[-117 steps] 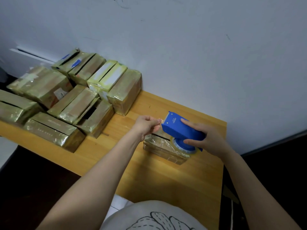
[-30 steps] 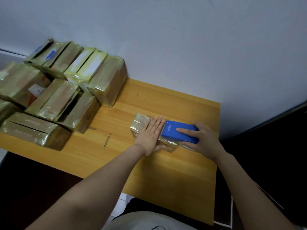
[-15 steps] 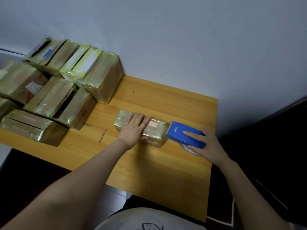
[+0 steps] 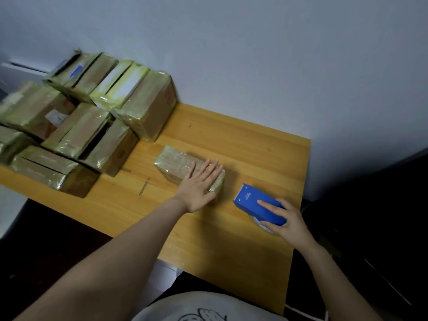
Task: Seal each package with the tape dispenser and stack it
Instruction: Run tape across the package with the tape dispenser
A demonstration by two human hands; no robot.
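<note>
Blue plastic marks out the tape dispenser (image 4: pixel 257 205), which lies on the near right part of the tabletop (image 4: pixel 231 239); a short line of white print runs along its top towards the far end (too small to read with any certainty). The right hand (image 4: pixel 288 222) holds it from the near side, forefinger stretched along the top and thumb pressed against the side, with the edge of a clear tape roll (image 4: pixel 262 225) showing beneath. Just left of the dispenser, and apart from it, a brown package (image 4: pixel 174 162) wrapped in shiny clear tape lies flat in the middle of the tabletop. The left hand (image 4: pixel 199 184) rests on its near right end, palm down, fingers straight and slightly spread, gripping nothing.

At the far left, taped packages (image 4: pixel 92 126) stand heaped in several rows and layers, blurred towards the left edge. One carries a white label (image 4: pixel 56 117) with faint, unreadable print, another a blue patch (image 4: pixel 76 71), and two show pale yellow-white tops (image 4: pixel 120 85).

Orange-toned wooden planks form the tabletop, with a dark scratch (image 4: pixel 144 186) left of the package. Its far right corner meets a plain pale grey wall (image 4: pixel 254 54). Dark floor (image 4: pixel 46 246) lies below on the left, and the area to the right is in darkness. A light shirt (image 4: pixel 208 306) with a drawn outline fills the bottom edge
</note>
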